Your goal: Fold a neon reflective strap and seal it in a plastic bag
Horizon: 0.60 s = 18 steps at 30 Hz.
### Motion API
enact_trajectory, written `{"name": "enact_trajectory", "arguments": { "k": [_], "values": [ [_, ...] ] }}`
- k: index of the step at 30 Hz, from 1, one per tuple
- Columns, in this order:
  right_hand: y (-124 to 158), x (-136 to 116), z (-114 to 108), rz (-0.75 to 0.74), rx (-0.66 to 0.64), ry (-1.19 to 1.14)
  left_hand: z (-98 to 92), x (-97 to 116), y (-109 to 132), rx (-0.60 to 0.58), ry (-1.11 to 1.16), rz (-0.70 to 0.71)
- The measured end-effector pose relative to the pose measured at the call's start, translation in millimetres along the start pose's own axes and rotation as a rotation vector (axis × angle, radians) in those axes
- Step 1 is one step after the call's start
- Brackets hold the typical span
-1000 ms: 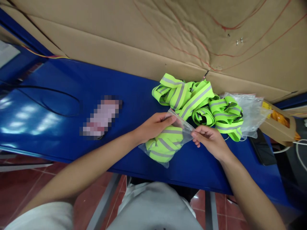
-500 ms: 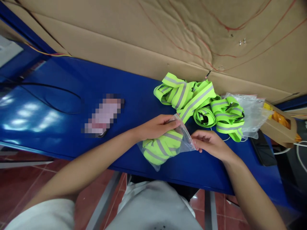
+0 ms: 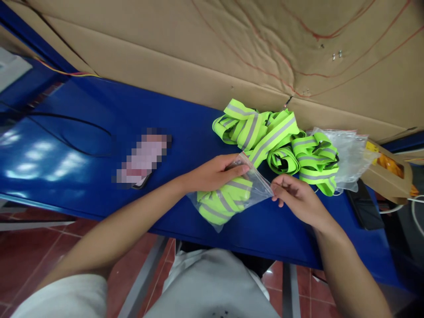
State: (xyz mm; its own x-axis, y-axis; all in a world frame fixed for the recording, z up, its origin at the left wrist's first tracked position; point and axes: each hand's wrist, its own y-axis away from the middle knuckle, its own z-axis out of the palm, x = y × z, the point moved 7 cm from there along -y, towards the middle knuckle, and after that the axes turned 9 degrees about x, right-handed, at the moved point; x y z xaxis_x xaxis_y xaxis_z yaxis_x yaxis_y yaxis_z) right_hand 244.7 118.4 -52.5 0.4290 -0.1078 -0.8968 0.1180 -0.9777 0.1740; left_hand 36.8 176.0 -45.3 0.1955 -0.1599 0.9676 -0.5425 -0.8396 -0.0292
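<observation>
A clear plastic bag [image 3: 258, 194] with a red-edged top holds a bundled yellow-green strap [image 3: 225, 201] with grey stripes. My left hand [image 3: 220, 173] is closed on the bag's left side near its mouth, thumb on top. The fingertips of my right hand [image 3: 291, 192] pinch the right corner of the bag's mouth. Just beyond the bag lies a pile of similar straps [image 3: 258, 130], some folded, one rolled [image 3: 283, 160].
The blue table [image 3: 185, 123] meets a brown cardboard wall [image 3: 149, 53]. Flat clear bags [image 3: 351, 152], a cardboard box [image 3: 387, 176] and a black phone [image 3: 364, 205] lie right. A blurred-out device [image 3: 142, 159] and black cables [image 3: 73, 119] are on the left.
My right hand has moved slightly right and up with the bag's corner, stretching the mouth straighter. My left hand and the bag's filled part have risen a little.
</observation>
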Motion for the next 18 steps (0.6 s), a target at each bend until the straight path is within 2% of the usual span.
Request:
{"name": "enact_trajectory", "arguments": {
  "k": [4,10,18],
  "values": [
    [-2.3,0.0,-0.6,0.005,-0.005,-0.113,-3.4,8.8,-0.8,0.022,0.028,0.093],
    [-2.8,3.0,6.9,0.031,-0.089,-0.052,-2.5,6.7,-3.6,0.013,0.113,0.120],
    [-3.7,3.7,6.2,0.000,0.037,0.009,-9.9,2.2,-7.4,0.094,0.041,0.130]
  ]
}}
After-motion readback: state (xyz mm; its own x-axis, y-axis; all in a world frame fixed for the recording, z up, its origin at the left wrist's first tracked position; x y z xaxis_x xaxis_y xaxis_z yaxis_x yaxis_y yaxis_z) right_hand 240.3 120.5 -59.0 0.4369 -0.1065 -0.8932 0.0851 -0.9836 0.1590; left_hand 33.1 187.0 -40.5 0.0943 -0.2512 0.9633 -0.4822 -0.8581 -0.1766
